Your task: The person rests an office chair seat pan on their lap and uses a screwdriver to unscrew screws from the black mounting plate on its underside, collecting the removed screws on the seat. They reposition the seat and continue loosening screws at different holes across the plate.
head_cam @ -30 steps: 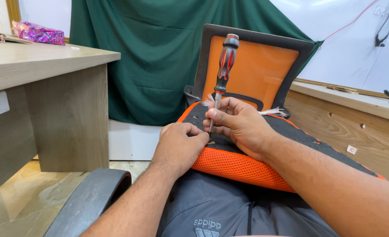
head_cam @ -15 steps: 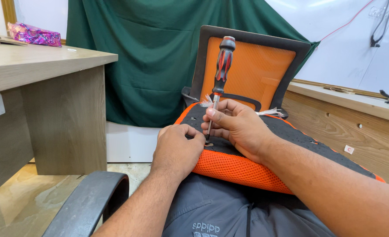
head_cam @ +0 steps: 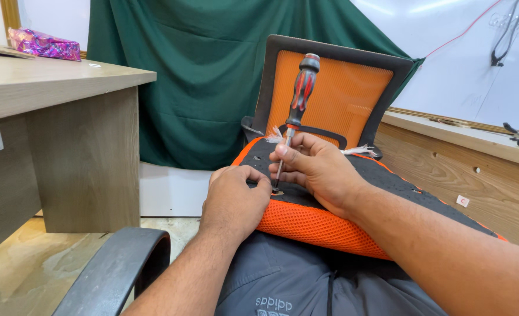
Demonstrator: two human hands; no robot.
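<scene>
At the centre of the frame I have both hands on an upturned orange chair seat [head_cam: 306,225] that lies across my lap, its black underside facing up. My right hand [head_cam: 318,169] is closed around the thin metal shaft of a screwdriver [head_cam: 297,102], fingers pinched low on the shaft; the tool stands almost upright, leaning slightly to the right, its red and black handle rising free above my knuckles. The tip meets the black underside near the seat's near edge, just beside my left thumb. My left hand [head_cam: 233,199] rests curled on that same edge, fingers bent inward and touching the seat beside the tip; I cannot tell whether it pinches something small there.

Behind the seat, at upper centre, stands the orange mesh backrest [head_cam: 329,93] in its dark frame, in front of a green curtain [head_cam: 206,76]. A wooden counter [head_cam: 66,88] fills the left of the frame, with a shiny purple package [head_cam: 43,45] at its far end in the upper left. A black armrest [head_cam: 116,272] curves at lower left. Grey trousers [head_cam: 283,287] show at the bottom.
</scene>
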